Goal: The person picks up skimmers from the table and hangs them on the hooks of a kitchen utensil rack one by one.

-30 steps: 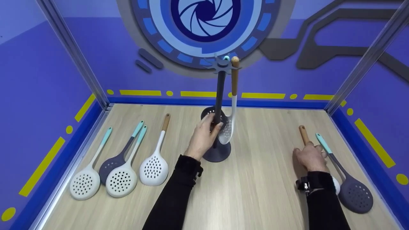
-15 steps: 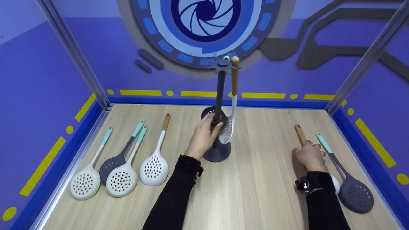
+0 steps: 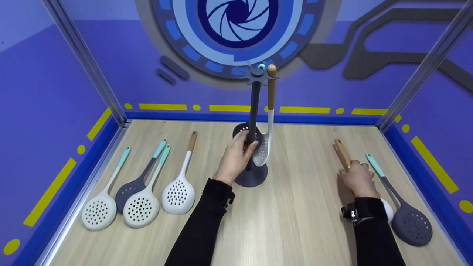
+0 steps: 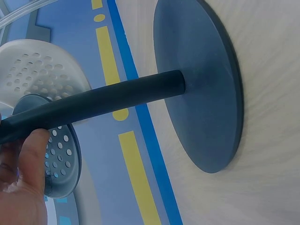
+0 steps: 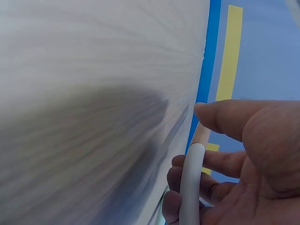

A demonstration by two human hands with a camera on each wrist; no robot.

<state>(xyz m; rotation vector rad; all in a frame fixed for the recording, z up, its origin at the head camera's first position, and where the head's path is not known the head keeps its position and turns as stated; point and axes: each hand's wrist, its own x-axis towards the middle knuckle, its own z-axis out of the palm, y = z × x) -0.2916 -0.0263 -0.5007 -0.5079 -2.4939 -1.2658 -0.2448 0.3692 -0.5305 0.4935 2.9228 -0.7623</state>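
In the head view, my left hand grips the pole of a black utensil stand. On that stand hang a dark skimmer and a white skimmer with a wooden handle. The left wrist view shows my thumb pressing the pole above the round base. Over at the right, my right hand holds a white utensil with a wooden handle. Fingers curl round its white shaft in the right wrist view. My wrist hides most of its white head.
Beside the right hand lies a dark skimmer with a mint handle. On the table's left lie several more: a pale skimmer, a dark skimmer, a second pale skimmer and a white skimmer. Blue walls enclose the table.
The wooden handle in my right hand has swung left and its end looks lifted, with its shadow now apart beside it. The left hand and the stand stay put.
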